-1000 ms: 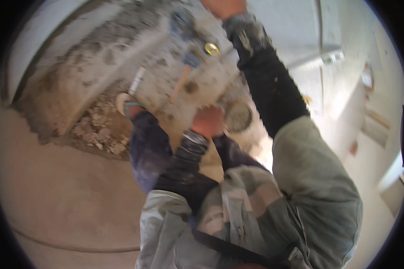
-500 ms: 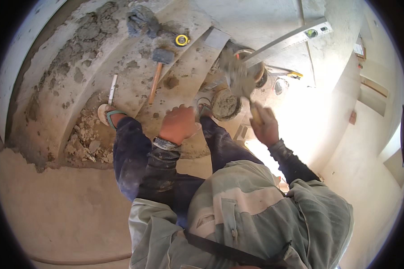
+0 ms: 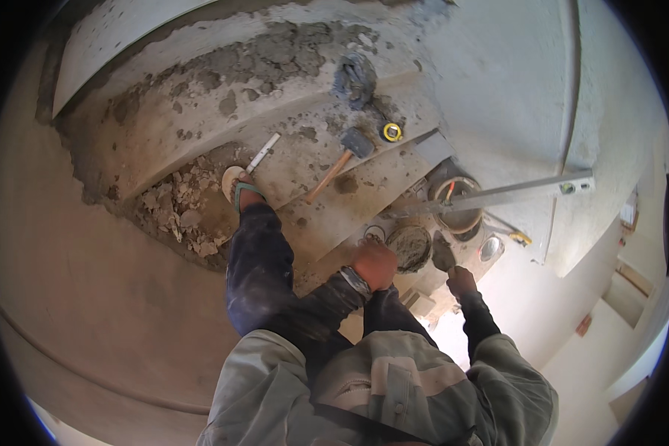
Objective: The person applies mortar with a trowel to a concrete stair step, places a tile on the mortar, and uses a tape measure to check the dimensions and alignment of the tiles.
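My right hand point(image 3: 463, 282) grips a pointing trowel point(image 3: 444, 253) by its handle. The blade, grey with mortar, points away from me at the right side of a round bucket of mortar point(image 3: 409, 247). To the left of this bucket, over my right leg, is my left hand point(image 3: 375, 264). It is curled into a fist and slightly blurred. Its fingertips are turned away, so anything inside it is hidden. One sandalled foot point(image 3: 238, 186) stands on a step beside broken rubble point(image 3: 189, 218); the other is partly hidden behind the left hand.
A long spirit level point(image 3: 509, 195) lies across a second bucket point(image 3: 459, 218). On the mortar-spattered steps are a mallet point(image 3: 343, 160), a yellow tape measure point(image 3: 392, 132), a white tube point(image 3: 263, 153) and a crumpled grey bag point(image 3: 355, 80). A yellow-handled tool point(image 3: 519, 238) lies at right.
The view has turned, shifting the steps rightward. The trowel, blurred and raised half a second ago, is now lower beside the mortar bucket. My left hand has come closer to that bucket.
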{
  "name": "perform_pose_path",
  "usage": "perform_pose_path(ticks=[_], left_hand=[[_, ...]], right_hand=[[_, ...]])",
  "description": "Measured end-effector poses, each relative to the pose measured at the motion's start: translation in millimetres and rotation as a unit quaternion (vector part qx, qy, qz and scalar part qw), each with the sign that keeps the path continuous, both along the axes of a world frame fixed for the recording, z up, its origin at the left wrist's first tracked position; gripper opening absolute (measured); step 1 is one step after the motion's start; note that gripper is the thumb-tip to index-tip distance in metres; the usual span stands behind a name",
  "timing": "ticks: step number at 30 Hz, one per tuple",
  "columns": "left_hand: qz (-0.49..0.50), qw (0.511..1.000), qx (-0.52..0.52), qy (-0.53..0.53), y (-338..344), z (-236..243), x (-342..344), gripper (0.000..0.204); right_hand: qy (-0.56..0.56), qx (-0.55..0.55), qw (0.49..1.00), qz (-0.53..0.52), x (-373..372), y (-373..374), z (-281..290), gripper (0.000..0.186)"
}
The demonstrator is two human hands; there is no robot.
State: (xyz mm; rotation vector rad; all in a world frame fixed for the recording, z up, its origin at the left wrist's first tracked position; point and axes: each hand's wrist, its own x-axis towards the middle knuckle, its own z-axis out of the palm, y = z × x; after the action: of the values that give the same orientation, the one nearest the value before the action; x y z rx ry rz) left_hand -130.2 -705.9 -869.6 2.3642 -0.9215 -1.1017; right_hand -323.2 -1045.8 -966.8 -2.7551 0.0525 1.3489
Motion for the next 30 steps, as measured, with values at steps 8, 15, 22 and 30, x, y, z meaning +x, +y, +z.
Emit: perform_pose_path(ticks=[8, 15, 22, 30], left_hand=[[-0.009, 0.954, -0.017, -0.300, -15.9, -23.5, -32.7, 0.021], [0.130, 0.956, -0.094, -0.245, -7.7, -26.1, -13.0, 0.017], [0.165, 0.953, -0.115, -0.225, 7.5, -11.7, 9.3, 0.018], [0.170, 0.964, -0.106, -0.176, 18.5, -0.2, 29.1, 0.014]], right_hand=[[-0.253, 0.285, 0.924, -0.003, 254.1, 163.4, 83.5, 0.045], [-0.233, 0.154, 0.950, 0.143, 472.2, 282.0, 55.2, 0.060], [-0.356, 0.036, 0.913, 0.196, 555.5, 290.5, 26.6, 0.059], [-0.413, -0.033, 0.897, 0.155, 579.7, 295.9, 12.7, 0.057]])
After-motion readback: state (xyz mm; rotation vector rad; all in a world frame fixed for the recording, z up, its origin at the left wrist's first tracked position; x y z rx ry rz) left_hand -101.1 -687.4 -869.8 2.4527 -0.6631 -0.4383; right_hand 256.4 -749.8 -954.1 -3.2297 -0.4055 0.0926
